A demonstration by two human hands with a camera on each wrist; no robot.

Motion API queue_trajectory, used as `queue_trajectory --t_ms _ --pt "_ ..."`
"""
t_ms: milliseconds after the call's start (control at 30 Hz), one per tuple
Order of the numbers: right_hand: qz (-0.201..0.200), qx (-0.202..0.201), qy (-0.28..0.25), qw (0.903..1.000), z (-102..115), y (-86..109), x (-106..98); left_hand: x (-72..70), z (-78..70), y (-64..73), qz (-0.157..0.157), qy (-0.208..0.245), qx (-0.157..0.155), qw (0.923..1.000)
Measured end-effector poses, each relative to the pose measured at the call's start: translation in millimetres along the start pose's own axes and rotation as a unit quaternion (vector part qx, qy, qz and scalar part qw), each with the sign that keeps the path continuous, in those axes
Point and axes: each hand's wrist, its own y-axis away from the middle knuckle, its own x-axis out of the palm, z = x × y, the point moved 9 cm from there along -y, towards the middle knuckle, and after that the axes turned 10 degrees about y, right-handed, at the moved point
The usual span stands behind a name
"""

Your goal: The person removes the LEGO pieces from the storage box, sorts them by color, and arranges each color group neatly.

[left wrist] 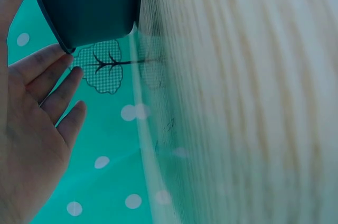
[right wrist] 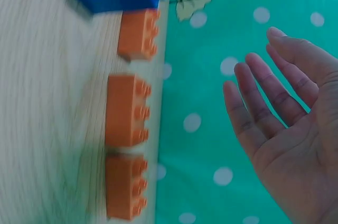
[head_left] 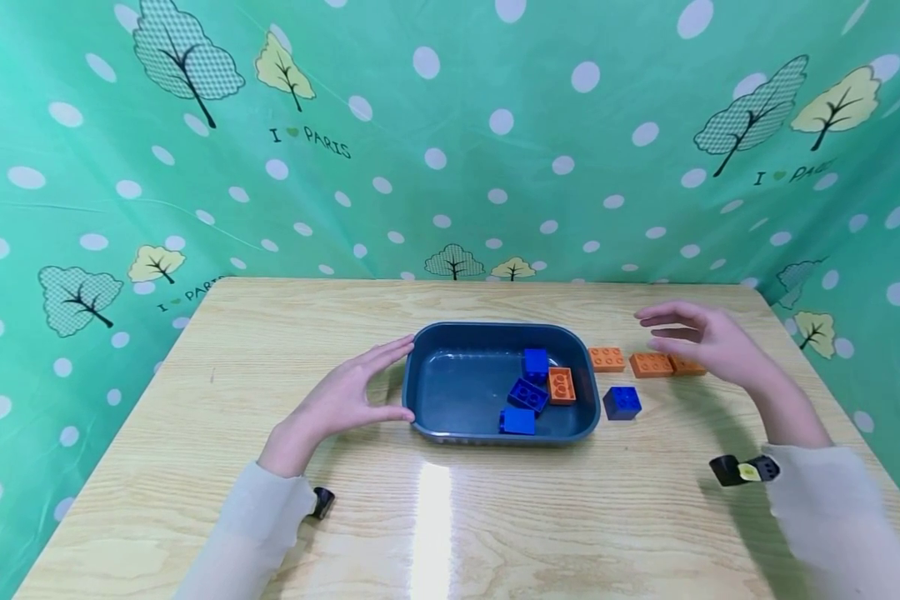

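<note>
My left hand (head_left: 341,396) spans the left end of a dark blue plastic box (head_left: 457,392), fingertips at its back left rim and thumb at the front left corner. In the left wrist view the fingers are extended, with the fingertips right at the rim of the box. Inside lie three blue toy bricks (head_left: 536,365) and an orange toy brick (head_left: 561,386), gathered toward the right. My right hand (head_left: 712,342) hovers over the row of orange bricks (head_left: 651,365), its fingers loosely bent around nothing. A blue brick (head_left: 622,403) stands just right of the box.
Three orange bricks lie in a row right of the box, the nearest one (head_left: 606,359) close to its rim. The wooden table (head_left: 330,533) ends at a green patterned cloth (head_left: 390,200) hanging behind and at the sides.
</note>
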Motion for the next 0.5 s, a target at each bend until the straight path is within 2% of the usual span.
queue_trajectory --t_ms 133,367,500 --pt "0.003 -0.018 -0.006 0.9998 16 -3.6 9 0.0 0.0 0.1 0.001 0.001 -0.002 1.0" --pt "0.021 -0.095 -0.012 0.9952 49 -6.9 33 0.3 0.8 -0.3 0.003 0.005 -0.005 1.0" --pt "0.021 -0.106 0.012 0.9941 60 -7.5 49 0.1 0.7 -0.6 0.004 0.002 -0.005 1.0"
